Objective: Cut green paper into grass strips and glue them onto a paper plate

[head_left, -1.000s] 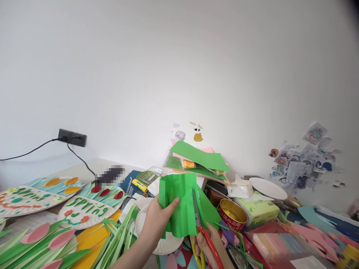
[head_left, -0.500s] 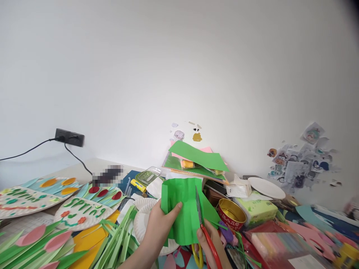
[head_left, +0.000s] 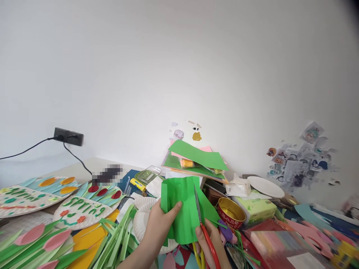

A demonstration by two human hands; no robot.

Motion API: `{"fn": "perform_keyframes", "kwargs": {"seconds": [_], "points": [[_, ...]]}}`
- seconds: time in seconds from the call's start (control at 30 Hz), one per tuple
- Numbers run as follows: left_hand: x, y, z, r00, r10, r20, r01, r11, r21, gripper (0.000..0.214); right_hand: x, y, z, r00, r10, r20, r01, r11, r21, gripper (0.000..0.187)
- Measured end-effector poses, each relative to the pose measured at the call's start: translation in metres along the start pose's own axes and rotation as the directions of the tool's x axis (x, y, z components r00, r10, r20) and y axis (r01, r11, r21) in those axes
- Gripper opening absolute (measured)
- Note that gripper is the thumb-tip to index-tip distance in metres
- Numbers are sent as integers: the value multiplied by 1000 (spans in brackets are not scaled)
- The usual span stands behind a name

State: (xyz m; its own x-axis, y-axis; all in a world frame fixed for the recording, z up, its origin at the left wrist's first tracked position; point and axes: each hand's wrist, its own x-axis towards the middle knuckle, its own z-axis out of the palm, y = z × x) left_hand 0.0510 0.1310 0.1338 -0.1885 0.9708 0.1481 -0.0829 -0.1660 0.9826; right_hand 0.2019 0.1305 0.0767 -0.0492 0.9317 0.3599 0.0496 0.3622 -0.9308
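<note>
A creased sheet of bright green paper [head_left: 183, 213] is held up in front of me. My left hand [head_left: 164, 220] grips its left side, thumb on the near face, other fingers hidden behind. Scissors [head_left: 204, 235] with one red and one yellow handle are in my right hand [head_left: 214, 243]. Their blades point up along the paper's right edge; whether they are closed I cannot tell exactly. Behind the sheet, to the right, a darker green piece of paper [head_left: 209, 209] shows. White paper plates [head_left: 140, 220] lie below and left of my left hand.
Decorated "Spring" paper plates [head_left: 81, 215] and thin green paper strips [head_left: 119, 237] cover the left. Right are a red-gold tin [head_left: 232, 213], a tissue pack [head_left: 256, 207] and a bag of coloured clay [head_left: 276, 243]. Stacked green paper [head_left: 198, 155] leans near the wall.
The scissors and my right hand have shifted very slightly left along the green paper's right edge. My left hand keeps its grip. The whole view has drifted a little.
</note>
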Motion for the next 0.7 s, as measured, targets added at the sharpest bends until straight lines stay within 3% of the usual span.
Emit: {"fn": "perform_keyframes", "kwargs": {"seconds": [0.23, 0.7], "points": [[2, -2, 0, 1000, -1, 2, 1, 999, 36, 38, 0, -4, -8, 996, 65, 61, -59, 994, -95, 54], [5, -3, -1, 1000, 0, 0, 0, 997, 82, 40, 3, 3, -9, 1000, 26, 12, -25, 997, -75, 45]]}}
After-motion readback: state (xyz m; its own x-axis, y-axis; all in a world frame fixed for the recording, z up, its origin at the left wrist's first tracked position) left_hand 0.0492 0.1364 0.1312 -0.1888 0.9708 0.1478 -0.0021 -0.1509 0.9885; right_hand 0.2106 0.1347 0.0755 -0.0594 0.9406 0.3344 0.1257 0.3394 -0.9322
